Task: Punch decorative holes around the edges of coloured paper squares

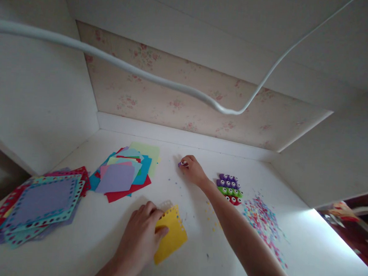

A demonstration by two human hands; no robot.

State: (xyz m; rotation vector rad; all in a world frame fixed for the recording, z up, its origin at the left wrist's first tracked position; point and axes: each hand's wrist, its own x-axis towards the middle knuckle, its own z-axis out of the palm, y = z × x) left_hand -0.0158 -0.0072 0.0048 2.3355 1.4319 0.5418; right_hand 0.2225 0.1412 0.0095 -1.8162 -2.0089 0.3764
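Note:
A yellow paper square (pixel 172 240) with small holes punched along its upper edges is pinched in my left hand (pixel 146 230), low in the middle of the head view. Farther up, my right hand (pixel 194 170) has its fingers closed on a small purple piece (pixel 183 164) with a white part, just above the white table (pixel 169 198). To the right of that hand lie rows of small eyed pieces (pixel 229 189) in purple, green and red.
Plain coloured papers (pixel 121 178) are piled left of centre. Hole-edged papers (pixel 49 197) are stacked at the far left. Tiny paper dots (pixel 262 218) lie scattered on the right. A white cable (pixel 144 75) crosses the view above the table.

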